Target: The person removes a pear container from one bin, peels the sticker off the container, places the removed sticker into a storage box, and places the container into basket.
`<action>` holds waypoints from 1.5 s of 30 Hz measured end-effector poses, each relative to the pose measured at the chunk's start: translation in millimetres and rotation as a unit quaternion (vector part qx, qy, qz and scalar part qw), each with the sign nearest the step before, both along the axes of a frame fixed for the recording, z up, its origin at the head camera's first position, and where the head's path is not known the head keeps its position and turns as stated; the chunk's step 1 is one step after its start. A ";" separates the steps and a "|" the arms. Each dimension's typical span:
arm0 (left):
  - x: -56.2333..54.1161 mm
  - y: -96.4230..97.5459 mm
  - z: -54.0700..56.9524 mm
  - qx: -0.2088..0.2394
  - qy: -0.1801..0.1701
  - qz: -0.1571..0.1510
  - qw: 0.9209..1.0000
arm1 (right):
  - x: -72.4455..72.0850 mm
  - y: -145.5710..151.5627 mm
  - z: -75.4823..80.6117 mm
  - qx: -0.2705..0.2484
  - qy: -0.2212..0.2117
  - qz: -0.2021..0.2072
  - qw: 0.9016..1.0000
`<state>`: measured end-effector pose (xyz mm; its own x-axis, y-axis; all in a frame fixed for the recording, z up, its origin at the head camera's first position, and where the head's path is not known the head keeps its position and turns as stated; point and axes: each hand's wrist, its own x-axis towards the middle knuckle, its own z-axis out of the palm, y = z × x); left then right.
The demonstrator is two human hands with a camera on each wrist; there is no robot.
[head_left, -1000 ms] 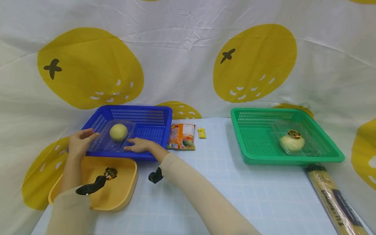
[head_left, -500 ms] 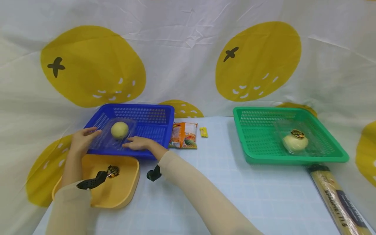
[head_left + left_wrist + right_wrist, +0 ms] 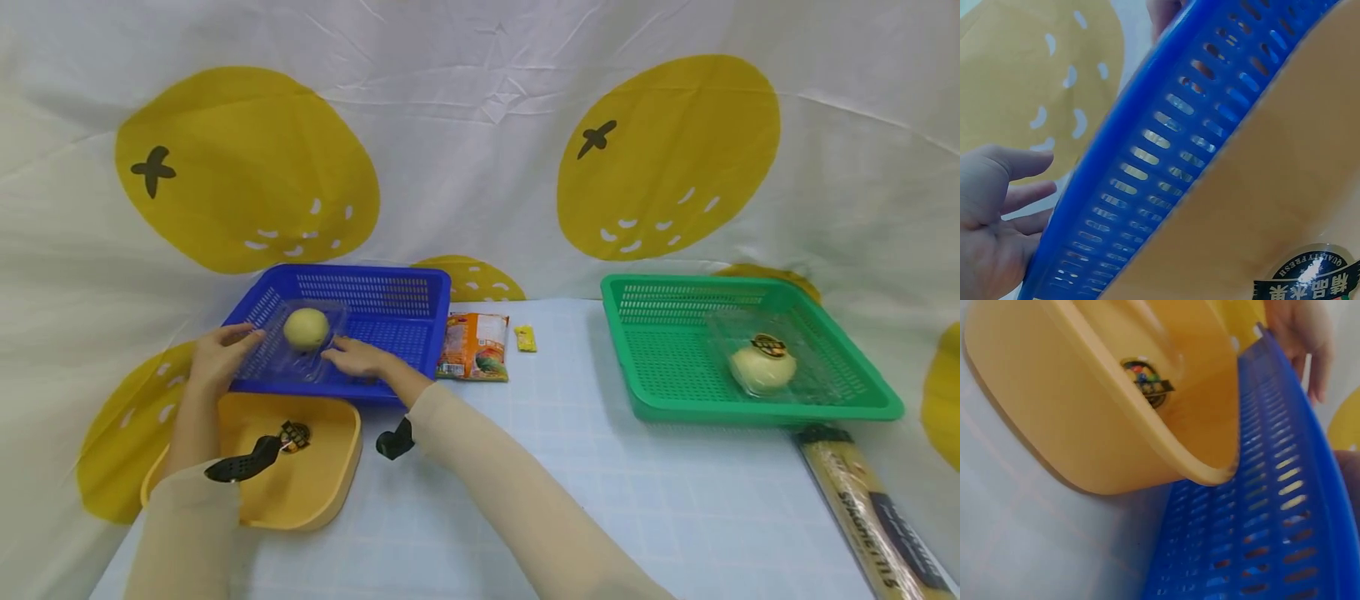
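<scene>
A clear plastic clamshell box (image 3: 300, 367) with a round pale-yellow fruit (image 3: 306, 328) in it lies at the left of the blue basket (image 3: 442, 317). My left hand (image 3: 217, 358) is at the basket's left front corner, beside the box. In the left wrist view its thumb and fingers reach loosely past the rim and grip nothing visible. My right hand (image 3: 360, 358) reaches over the basket's front rim, fingertips at the box's right edge. Whether they pinch the plastic cannot be made out. In the right wrist view the basket wall hides most of that hand.
In front of the basket stands a yellow tub (image 3: 330, 492), a dark round sticker (image 3: 294, 436) inside. An orange snack packet (image 3: 474, 346) and small yellow sachet (image 3: 525, 338) lie right of it. Further right are a green basket (image 3: 630, 392) holding another boxed fruit (image 3: 763, 368) and a spaghetti pack (image 3: 870, 517).
The right hand has shifted slightly back, away from me, along the box's right edge. The left hand stays at the basket corner. The whole head view has drifted a little.
</scene>
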<state>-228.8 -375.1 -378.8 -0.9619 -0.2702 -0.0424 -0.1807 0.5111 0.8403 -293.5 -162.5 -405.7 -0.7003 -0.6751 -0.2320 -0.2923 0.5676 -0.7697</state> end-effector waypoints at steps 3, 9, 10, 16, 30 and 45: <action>2.8 2.4 -0.4 -0.003 0.011 0.021 1.000 | 0.7 7.2 4.1 -0.024 0.012 -0.008 1.000; 5.5 4.8 -3.4 -0.018 0.034 0.072 0.997 | 11.9 36.1 20.0 -0.179 -0.049 -0.036 0.982; 5.5 4.9 -3.9 -0.015 0.039 0.078 0.996 | 13.9 42.5 22.2 -0.206 -0.059 -0.042 0.976; 8.9 8.8 -4.2 0.054 0.106 0.091 0.989 | 24.8 91.0 26.5 -0.288 -0.056 -0.059 0.954; 5.4 75.4 -2.0 0.194 0.224 -0.135 0.945 | 54.9 240.6 22.5 -0.272 -0.009 -0.093 0.958; -17.3 171.7 3.4 0.145 0.155 -0.219 0.953 | 71.7 395.1 21.9 -0.291 0.092 -0.186 0.934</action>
<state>-246.1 -203.4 -375.4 -0.9583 0.1391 0.2497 0.2757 0.2195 0.9358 -221.7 232.6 -383.8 -0.9034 -0.3515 0.2456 -0.3153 0.1562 -0.9361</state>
